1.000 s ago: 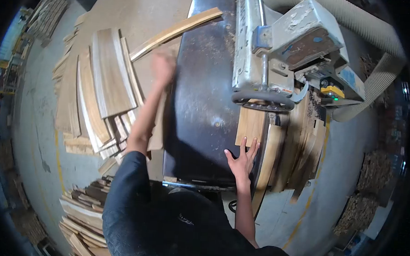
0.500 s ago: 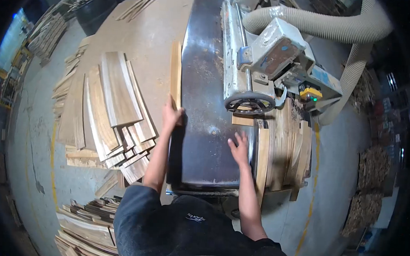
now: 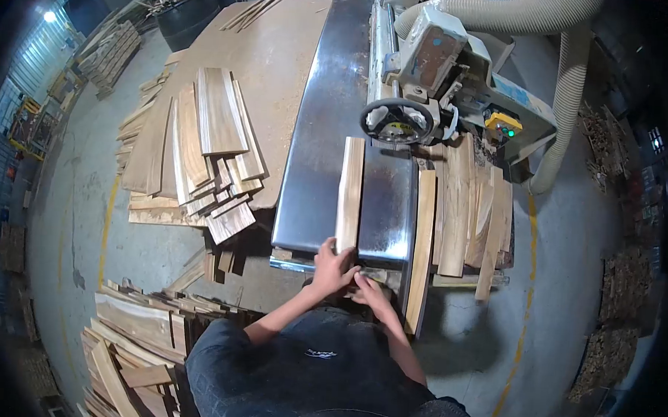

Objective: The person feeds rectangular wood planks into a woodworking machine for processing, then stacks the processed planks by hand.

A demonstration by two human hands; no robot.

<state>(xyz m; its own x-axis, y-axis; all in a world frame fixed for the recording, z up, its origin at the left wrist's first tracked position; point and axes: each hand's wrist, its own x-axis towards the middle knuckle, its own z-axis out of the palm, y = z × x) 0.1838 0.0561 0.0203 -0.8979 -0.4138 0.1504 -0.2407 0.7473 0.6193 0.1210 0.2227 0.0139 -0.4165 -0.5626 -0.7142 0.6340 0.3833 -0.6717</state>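
Note:
A narrow wooden strip [image 3: 351, 187] lies lengthwise over the near part of the dark metal machine table [image 3: 312, 200]. My left hand [image 3: 333, 270] is closed around the strip's near end, at the table's front edge. Just below and to the right, my right hand [image 3: 373, 296] is closed against the same end, its thumb close to my left fingers. Some of the right fingers are hidden. Ahead of the strip and to its right is the machine's black handwheel [image 3: 396, 123], apart from the wood.
Boards lie piled on the brown side table [image 3: 280, 72] at left, with more stacked boards [image 3: 136, 312] below. Right of the metal table are long planks [image 3: 457, 206] and a single strip [image 3: 420, 249]. A ribbed hose [image 3: 569, 107] hangs behind the machine with its yellow control box [image 3: 503, 125].
My left hand has moved right and toward me from the table's left edge with the strip. My right hand has come from the open tabletop to the strip's near end. The view has shifted.

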